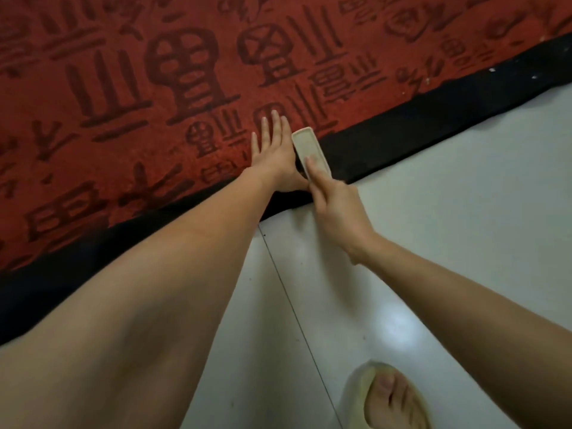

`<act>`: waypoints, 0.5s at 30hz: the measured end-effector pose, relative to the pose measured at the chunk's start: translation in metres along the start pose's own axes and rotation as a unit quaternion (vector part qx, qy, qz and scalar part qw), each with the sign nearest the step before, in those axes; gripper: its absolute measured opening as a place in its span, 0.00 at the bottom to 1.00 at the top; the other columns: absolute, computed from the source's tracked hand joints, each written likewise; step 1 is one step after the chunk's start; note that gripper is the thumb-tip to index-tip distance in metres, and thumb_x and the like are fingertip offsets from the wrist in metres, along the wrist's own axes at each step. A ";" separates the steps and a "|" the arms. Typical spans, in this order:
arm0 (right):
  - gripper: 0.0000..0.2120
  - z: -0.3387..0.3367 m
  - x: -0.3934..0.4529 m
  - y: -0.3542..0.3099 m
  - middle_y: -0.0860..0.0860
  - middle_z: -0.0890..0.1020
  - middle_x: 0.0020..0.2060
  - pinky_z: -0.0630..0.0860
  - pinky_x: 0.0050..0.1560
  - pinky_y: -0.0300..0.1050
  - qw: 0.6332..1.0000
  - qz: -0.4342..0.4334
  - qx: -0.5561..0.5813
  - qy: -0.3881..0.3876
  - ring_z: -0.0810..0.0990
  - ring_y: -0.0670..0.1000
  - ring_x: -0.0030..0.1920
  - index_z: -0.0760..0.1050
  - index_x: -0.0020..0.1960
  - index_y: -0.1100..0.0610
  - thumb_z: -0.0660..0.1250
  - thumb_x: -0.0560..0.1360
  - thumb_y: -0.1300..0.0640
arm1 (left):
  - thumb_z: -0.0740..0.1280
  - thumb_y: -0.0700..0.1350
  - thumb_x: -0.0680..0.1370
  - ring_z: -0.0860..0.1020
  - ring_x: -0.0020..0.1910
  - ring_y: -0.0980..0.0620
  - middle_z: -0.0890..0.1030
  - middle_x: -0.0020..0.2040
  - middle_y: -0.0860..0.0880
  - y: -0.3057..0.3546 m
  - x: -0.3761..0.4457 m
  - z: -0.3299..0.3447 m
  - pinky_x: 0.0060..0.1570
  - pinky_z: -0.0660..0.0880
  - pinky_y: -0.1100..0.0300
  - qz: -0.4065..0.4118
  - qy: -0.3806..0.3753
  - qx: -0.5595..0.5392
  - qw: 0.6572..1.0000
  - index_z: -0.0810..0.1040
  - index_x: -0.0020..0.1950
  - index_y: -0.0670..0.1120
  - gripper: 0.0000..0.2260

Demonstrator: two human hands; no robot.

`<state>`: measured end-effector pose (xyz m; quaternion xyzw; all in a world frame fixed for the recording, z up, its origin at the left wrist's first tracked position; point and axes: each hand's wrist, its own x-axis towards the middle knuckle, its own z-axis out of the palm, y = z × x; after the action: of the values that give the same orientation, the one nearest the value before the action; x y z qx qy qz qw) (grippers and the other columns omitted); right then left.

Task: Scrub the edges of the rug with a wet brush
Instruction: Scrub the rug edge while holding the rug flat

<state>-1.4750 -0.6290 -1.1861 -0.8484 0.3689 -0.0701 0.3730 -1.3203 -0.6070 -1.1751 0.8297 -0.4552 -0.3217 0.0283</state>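
Right hand [335,205]: grasps pale rectangular plastic brush [311,151] at its near end.
Left hand [274,150]: flat, released, pressing red patterned rug [123,88].
Handling: brush likely light, stiff; rug's black border [387,140] soft.

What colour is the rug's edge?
Black, along the red rug's border, clearest in the head view.

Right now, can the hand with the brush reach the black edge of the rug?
Probably yes. The right hand already holds the brush over the black edge, and nothing lies between them. The left hand rests flat on the red rug beside it, not blocking.
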 end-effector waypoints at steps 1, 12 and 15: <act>0.21 0.000 -0.003 0.001 0.60 0.82 0.57 0.75 0.58 0.56 1.000 -0.024 -0.012 -0.006 0.80 0.61 0.56 0.64 0.74 0.43 0.57 0.82 0.55 | 0.76 0.64 0.65 0.30 0.76 0.44 0.30 0.78 0.43 -0.003 0.000 0.004 0.74 0.33 0.47 0.004 0.009 0.005 1.000 0.32 0.78 0.40 0.64; 0.24 -0.012 0.006 0.000 0.63 0.82 0.51 0.76 0.49 0.54 0.987 -0.053 -0.123 -0.093 0.81 0.64 0.49 0.63 0.74 0.40 0.56 0.81 0.57 | 0.69 0.73 0.64 0.32 0.77 0.46 0.31 0.78 0.43 -0.017 -0.026 0.029 0.74 0.32 0.47 -0.063 0.089 -0.009 0.994 0.33 0.78 0.40 0.64; 0.24 -0.045 0.032 0.031 0.65 0.80 0.54 0.75 0.52 0.55 0.979 -0.018 -0.198 -0.034 0.80 0.65 0.52 0.62 0.73 0.37 0.56 0.80 0.55 | 0.68 0.77 0.60 0.31 0.77 0.46 0.30 0.77 0.42 -0.018 -0.029 0.026 0.73 0.32 0.49 -0.073 0.068 -0.015 0.995 0.31 0.77 0.40 0.67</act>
<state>-1.4876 -0.6912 -1.1800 -0.9140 0.3473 0.0262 0.2083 -1.3329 -0.5678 -1.1875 0.8802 -0.3853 -0.2728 0.0480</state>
